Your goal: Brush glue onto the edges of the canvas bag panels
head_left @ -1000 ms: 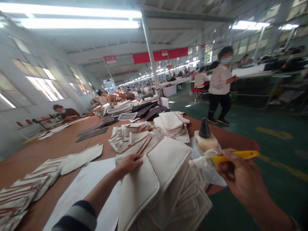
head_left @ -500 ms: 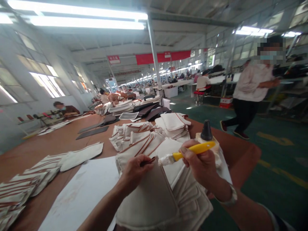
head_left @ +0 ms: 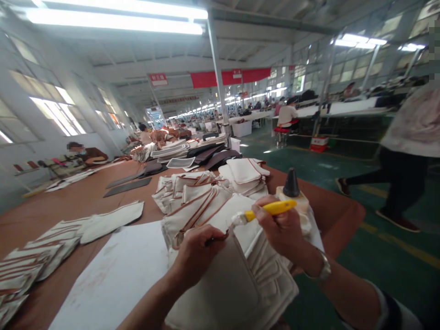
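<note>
My right hand (head_left: 280, 227) is closed around the yellow handle of a brush (head_left: 271, 209), whose bristles are coated in something white. The bristle tip meets or nearly meets the brown edge strip of a cream fabric piece (head_left: 220, 279). My left hand (head_left: 201, 252) pinches that piece at its top edge, by the brown strip. Under and beyond it lie more cream pieces (head_left: 271, 270) with brown trim, in a loose pile. Right of the pile stands a pale container (head_left: 292, 199) with a black cone-shaped top (head_left: 291, 182).
A white sheet (head_left: 117, 270) lies on the brown table (head_left: 127, 206). Trimmed pieces (head_left: 44, 247) overlap in a row at the left. Dark panels (head_left: 129, 187) and stacked pieces sit farther back. A person (head_left: 405, 151) walks at the right; another (head_left: 85, 153) sits at the left.
The brush has moved a little left along the edge strip, and my left hand has turned the strip slightly. The walking person has come nearer and farther right. The view has shifted slightly.
</note>
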{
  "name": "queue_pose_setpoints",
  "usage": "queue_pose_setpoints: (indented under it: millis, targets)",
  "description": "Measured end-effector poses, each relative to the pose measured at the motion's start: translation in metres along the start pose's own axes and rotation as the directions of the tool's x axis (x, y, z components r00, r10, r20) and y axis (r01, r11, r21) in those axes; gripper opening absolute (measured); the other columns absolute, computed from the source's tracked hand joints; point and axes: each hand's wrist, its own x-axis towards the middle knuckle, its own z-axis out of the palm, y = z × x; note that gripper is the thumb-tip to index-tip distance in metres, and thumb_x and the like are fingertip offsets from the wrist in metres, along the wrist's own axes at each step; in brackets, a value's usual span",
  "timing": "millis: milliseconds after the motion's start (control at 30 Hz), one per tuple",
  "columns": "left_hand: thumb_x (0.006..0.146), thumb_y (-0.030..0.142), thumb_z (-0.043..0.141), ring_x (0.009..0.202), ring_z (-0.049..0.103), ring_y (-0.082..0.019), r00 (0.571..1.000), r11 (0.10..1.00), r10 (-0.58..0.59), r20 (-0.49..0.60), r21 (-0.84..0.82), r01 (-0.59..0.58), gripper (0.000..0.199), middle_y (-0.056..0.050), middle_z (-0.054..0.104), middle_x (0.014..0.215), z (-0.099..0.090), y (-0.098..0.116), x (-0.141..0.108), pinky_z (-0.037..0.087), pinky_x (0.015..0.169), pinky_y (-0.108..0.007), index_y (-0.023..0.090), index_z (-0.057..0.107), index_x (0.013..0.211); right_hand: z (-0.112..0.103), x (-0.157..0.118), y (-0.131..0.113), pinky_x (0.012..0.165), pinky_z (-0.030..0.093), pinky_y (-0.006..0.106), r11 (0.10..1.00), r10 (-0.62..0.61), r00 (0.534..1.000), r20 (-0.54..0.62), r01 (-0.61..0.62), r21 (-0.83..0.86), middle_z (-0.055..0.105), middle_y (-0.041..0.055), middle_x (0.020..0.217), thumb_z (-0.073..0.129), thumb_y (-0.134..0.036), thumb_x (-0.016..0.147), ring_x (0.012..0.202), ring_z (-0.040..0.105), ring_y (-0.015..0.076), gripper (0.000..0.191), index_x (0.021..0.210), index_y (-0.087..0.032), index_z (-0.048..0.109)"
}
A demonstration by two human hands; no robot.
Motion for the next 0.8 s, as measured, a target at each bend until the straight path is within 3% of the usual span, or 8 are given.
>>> queue_pose_setpoints:
  millis: [67,167,267,367,500,633,700,800]
  targets:
    - [0.092,0.021,0.063,0.076,0.062,-0.015,0.967,0.953,0.255,-0.017,0.172,-0.248,0.013,-0.002,0.07,0.078,0.004,0.0,-0.004,0.044,0.071,-0.025,0.018,0.071,0.082,-0.006,0.004,-0.002,0.053,0.037,0.024,0.999,0.022,0.997,-0.073,-0.019,0.037,0.053,-0.0011,0.064,0.057,-0.024,0.098,0.056,0.049,0.0114,0.016,0.084,-0.017,0.06]
    - [0.098,0.017,0.056,0.072,0.06,-0.014,0.854,0.779,0.519,0.045,0.387,-0.494,0.016,-0.002,0.069,0.08,0.009,0.0,-0.009,0.042,0.066,-0.025,0.019,0.068,0.089,-0.013,0.008,-0.008,0.051,0.036,0.022,0.978,0.035,0.998,-0.051,-0.024,0.206,0.05,-0.0031,0.061,0.056,-0.024,0.1,0.052,0.044,0.0098,0.016,0.086,-0.017,0.06]
    - [0.1,0.017,0.052,0.069,0.056,-0.015,0.785,0.635,0.615,0.074,0.543,-0.549,0.016,-0.002,0.066,0.077,0.011,0.0,-0.012,0.04,0.061,-0.026,0.018,0.065,0.09,-0.019,0.008,-0.014,0.054,0.038,0.021,0.977,-0.02,0.988,0.154,-0.013,0.211,0.053,-0.0019,0.068,0.055,-0.023,0.1,0.058,0.047,0.0094,0.016,0.086,-0.017,0.061]
    - [0.101,0.017,0.05,0.07,0.056,-0.016,0.752,0.559,0.653,0.087,0.614,-0.557,0.016,-0.003,0.065,0.077,0.013,0.001,-0.014,0.042,0.063,-0.027,0.018,0.063,0.092,-0.028,0.008,-0.019,0.052,0.036,0.022,0.99,-0.005,0.928,0.372,-0.048,0.135,0.05,-0.0019,0.066,0.053,-0.021,0.099,0.057,0.045,0.0091,0.02,0.081,-0.016,0.058]
    - [0.1,0.014,0.05,0.071,0.055,-0.018,0.704,0.455,0.697,0.138,0.673,-0.583,0.011,-0.004,0.066,0.081,0.013,0.004,-0.02,0.043,0.065,-0.029,0.016,0.062,0.098,-0.036,0.008,-0.025,0.054,0.037,0.022,0.995,-0.035,0.969,0.246,0.011,0.096,0.053,-0.0006,0.071,0.054,-0.019,0.098,0.06,0.048,0.0094,0.017,0.082,-0.016,0.059]
    - [0.099,0.014,0.053,0.07,0.055,-0.018,0.69,0.419,0.707,0.156,0.694,-0.586,0.009,-0.004,0.067,0.081,0.013,0.004,-0.025,0.043,0.066,-0.03,0.016,0.061,0.099,-0.028,0.011,-0.026,0.052,0.038,0.021,0.991,-0.02,0.926,0.377,-0.03,0.128,0.054,-0.0009,0.069,0.053,-0.022,0.098,0.058,0.048,0.0094,0.018,0.083,-0.016,0.059]
    - [0.098,0.013,0.053,0.071,0.056,-0.017,0.711,0.465,0.693,0.119,0.681,-0.566,0.009,-0.003,0.067,0.081,0.014,-0.001,-0.025,0.043,0.066,-0.029,0.017,0.06,0.099,-0.029,0.014,-0.024,0.051,0.037,0.022,0.999,-0.007,0.916,0.402,-0.011,0.043,0.052,-0.0009,0.064,0.053,-0.023,0.097,0.055,0.047,0.0093,0.02,0.078,-0.015,0.059]
    - [0.098,0.033,0.06,0.074,0.061,-0.017,0.813,0.669,0.58,-0.056,0.603,-0.435,0.014,-0.002,0.068,0.083,0.013,-0.019,-0.023,0.046,0.07,-0.03,0.02,0.059,0.102,-0.043,0.013,-0.024,0.048,0.036,0.022,0.999,0.046,0.986,0.16,-0.04,-0.036,0.053,-0.0007,0.063,0.057,-0.027,0.097,0.052,0.048,0.0093,0.02,0.081,-0.016,0.062]
